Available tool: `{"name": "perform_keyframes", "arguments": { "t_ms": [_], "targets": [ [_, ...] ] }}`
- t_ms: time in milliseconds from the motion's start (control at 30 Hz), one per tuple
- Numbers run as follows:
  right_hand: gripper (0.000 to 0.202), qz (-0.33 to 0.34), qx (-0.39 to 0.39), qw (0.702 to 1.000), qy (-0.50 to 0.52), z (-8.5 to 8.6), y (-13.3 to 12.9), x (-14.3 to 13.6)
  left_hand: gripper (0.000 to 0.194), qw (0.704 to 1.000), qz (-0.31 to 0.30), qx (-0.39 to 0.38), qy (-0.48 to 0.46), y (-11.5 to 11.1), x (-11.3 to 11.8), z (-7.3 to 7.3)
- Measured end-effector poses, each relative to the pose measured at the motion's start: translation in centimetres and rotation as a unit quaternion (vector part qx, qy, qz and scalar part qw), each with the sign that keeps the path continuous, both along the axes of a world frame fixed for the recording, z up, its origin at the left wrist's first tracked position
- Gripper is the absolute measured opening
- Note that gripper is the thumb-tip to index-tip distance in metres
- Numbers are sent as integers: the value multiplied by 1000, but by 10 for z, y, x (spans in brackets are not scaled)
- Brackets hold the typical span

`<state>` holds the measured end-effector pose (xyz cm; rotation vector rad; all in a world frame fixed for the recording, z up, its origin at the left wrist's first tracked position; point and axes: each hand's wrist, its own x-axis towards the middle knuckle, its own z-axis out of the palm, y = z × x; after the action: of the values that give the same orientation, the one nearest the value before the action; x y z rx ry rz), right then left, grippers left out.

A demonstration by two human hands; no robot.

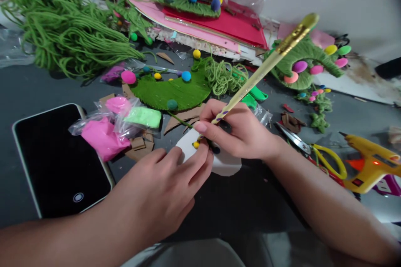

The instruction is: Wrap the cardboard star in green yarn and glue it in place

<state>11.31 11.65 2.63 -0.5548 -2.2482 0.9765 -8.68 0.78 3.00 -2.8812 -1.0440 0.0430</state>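
A long pale yellow pencil [257,76] slants up to the right, pinched between the thumb and fingers of my right hand [236,131]. My left hand [169,183] is bent over a white paper piece [227,166], its fingertips close together around a small dark item with a yellow ball [196,144]. What those fingertips grip is mostly hidden. Both hands nearly touch over the paper. Just beyond them lies a green yarn-wrapped crescent [178,91] with coloured balls on its edge.
A phone [62,162] lies at left beside pink clay [103,135]. Green yarn [75,29] is heaped at back left. Scissors [328,160] and a yellow glue gun [372,162] with a lit red light are at right. A second crescent [288,64] sits behind them.
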Motion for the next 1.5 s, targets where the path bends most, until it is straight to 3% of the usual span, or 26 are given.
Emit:
{"name": "perform_keyframes", "arguments": {
  "t_ms": [300,833,1233,1500],
  "targets": [
    [26,6,0,1000,-1,-1,1,0,56,1000,7,-8,9,-6,2,-4],
    [31,-7,-27,999,-24,1,3,0,58,998,35,55,-5,-16,10,-3],
    [34,-12,-15,999,-38,4,1,-1,56,997,37,26,56,-14,15,13],
    [34,-15,-19,999,-31,2,1,1,61,999,21,44,9,-14,11,-4]
  ]
}}
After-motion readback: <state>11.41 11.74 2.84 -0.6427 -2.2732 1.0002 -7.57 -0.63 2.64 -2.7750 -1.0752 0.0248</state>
